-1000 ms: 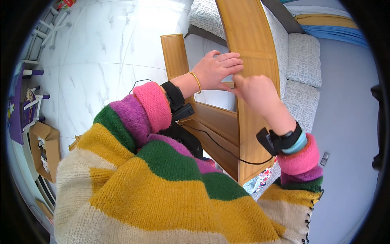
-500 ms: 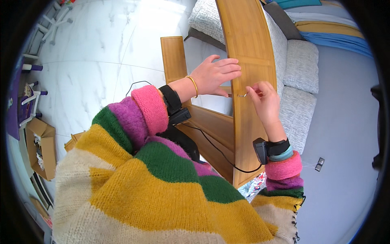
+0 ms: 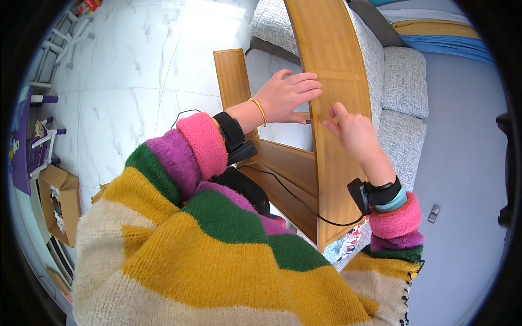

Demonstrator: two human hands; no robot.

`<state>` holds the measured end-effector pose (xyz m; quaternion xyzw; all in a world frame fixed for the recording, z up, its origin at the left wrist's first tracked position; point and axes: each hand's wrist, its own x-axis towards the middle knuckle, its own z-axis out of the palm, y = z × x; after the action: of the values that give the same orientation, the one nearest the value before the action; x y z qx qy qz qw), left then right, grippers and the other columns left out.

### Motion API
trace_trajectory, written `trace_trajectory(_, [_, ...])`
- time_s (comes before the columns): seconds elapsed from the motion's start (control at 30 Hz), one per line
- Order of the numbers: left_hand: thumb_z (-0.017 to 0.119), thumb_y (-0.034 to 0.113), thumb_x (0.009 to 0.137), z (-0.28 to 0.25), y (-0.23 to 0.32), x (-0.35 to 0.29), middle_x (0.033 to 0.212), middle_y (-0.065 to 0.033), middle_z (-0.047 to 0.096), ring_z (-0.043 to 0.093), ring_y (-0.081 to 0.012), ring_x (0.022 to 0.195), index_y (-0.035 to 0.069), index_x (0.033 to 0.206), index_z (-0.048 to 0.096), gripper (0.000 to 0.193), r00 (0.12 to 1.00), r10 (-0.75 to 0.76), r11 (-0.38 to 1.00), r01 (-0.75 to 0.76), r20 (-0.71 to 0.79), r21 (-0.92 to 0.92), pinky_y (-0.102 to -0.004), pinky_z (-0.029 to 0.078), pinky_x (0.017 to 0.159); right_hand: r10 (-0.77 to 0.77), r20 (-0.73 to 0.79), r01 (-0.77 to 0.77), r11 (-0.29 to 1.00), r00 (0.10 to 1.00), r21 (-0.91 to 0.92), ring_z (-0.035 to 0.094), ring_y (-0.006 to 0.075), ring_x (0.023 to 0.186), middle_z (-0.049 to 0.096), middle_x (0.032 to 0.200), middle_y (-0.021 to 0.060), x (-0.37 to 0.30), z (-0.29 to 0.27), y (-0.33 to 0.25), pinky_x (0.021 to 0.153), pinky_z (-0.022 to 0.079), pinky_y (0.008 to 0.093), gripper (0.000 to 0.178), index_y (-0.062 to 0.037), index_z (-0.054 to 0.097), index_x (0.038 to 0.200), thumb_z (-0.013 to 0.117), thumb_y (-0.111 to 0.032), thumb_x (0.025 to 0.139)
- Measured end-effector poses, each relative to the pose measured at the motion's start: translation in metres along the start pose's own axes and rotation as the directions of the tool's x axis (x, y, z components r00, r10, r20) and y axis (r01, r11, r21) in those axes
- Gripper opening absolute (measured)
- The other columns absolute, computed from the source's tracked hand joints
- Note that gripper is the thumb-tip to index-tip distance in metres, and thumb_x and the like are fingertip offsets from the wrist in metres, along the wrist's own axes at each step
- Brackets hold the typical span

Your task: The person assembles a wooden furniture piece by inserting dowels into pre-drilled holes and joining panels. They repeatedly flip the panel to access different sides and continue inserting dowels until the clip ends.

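A wooden shelf unit stands on its side before me, its long panel running away from me. My left hand is open, fingers stretched flat over the panel's left edge and thumb apart below. Close to a small hole in the panel face, my right hand is closed, with index finger bent and thumb reaching toward the hole. The small silver hex key it pinched a moment ago is now almost wholly hidden by the fingers.
Right of the panel is a grey patterned sofa against a grey wall. An upright wooden board rises at left on the marble floor. An open cardboard box is at far left. A black cable crosses between my wrists.
My right hand has turned at the wrist and its forearm has swung right, the fingers curling so that the hex key no longer shows clearly. The left hand stays on the panel edge.
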<state>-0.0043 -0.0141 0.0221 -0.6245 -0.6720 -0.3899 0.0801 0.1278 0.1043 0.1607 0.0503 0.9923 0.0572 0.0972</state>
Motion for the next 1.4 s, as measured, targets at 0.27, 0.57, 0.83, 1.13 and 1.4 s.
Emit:
trace_trajectory(0.27, [0.076,0.042,0.063,0.001,0.003,0.0,0.128,0.0021,0.049,0.038,-0.0148,0.127,0.015,0.121,0.051,0.069,0.999,-0.036,0.999,0.036,0.006,-0.037,-0.0409,0.036,0.095,0.281,0.505,-0.566,0.215,0.816,0.796,0.062,0.0209,0.052,0.06,0.064,0.0143,0.01,0.027,-0.027,0.049,0.048,0.0324,0.007,-0.0034,0.049,0.093,0.05,-0.009,0.089])
trace_trajectory(0.57, [0.074,0.045,0.065,0.0,0.002,-0.001,0.129,0.0014,0.047,0.036,-0.0148,0.128,0.014,0.121,0.051,0.069,1.0,-0.023,0.999,0.022,-0.004,-0.042,-0.0413,0.034,0.098,-0.006,0.106,-0.005,0.994,0.994,0.11,0.062,0.0323,0.06,0.063,0.072,0.0134,-0.008,-0.013,-0.021,0.055,0.049,0.0423,0.019,-0.0047,0.055,0.088,0.063,-0.018,0.078])
trace_trajectory(0.83, [0.075,0.044,0.064,0.001,0.003,-0.002,0.129,0.0014,0.047,0.036,-0.0147,0.129,0.014,0.122,0.051,0.07,1.0,-0.011,1.0,0.012,0.012,-0.019,-0.0421,0.034,0.098,-0.176,0.329,0.231,0.963,0.928,-0.137,0.063,0.0242,0.086,0.065,0.096,0.0064,-0.003,-0.019,-0.029,0.068,0.052,0.0345,0.03,-0.0063,0.062,0.09,0.073,-0.024,0.068])
trace_trajectory(1.13, [0.076,0.045,0.062,0.002,0.003,-0.003,0.128,0.0021,0.048,0.035,-0.0139,0.129,0.015,0.121,0.05,0.071,1.0,-0.011,0.999,0.01,-0.01,-0.033,-0.0429,0.035,0.096,-0.437,0.306,0.491,0.862,0.846,-0.125,0.062,0.0228,0.083,0.062,0.094,0.0072,0.0,-0.026,-0.016,0.072,0.051,0.0334,0.033,-0.0058,0.064,0.087,0.073,-0.027,0.064])
trace_trajectory(1.4, [0.075,0.046,0.062,0.002,0.001,-0.001,0.126,0.0028,0.049,0.037,-0.014,0.128,0.015,0.118,0.052,0.069,0.999,-0.012,0.999,0.01,-0.029,-0.046,-0.0429,0.035,0.096,-0.452,0.14,0.472,0.864,0.881,-0.176,0.06,0.0186,0.073,0.061,0.081,0.0044,0.004,-0.02,-0.018,0.062,0.049,0.0296,0.032,-0.0077,0.06,0.084,0.073,-0.031,0.066])
